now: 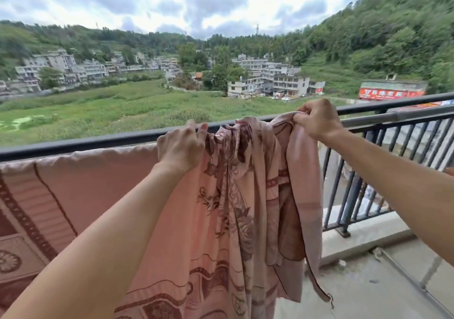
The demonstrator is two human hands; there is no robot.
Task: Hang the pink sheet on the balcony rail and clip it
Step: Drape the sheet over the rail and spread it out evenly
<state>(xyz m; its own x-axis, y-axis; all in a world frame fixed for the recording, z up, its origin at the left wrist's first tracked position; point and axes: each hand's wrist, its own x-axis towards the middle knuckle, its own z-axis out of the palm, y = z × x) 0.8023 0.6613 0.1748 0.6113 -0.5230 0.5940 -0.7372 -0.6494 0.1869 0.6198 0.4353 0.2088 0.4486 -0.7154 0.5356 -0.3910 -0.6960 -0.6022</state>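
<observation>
Pink sheet [221, 208] bunched between left hand [180, 146], right hand [317, 119], rail [98, 141]

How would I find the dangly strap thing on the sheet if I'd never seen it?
Start at the dark metal balcony rail and find the pink flower-patterned sheet draped over it. Follow the bunched right part, under the right hand, down to the thin pink strap. It alone hangs below the hem, ending in a small metal piece.

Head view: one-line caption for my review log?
Both hands, left and right, bunch the pink sheet along the balcony rail.
</observation>
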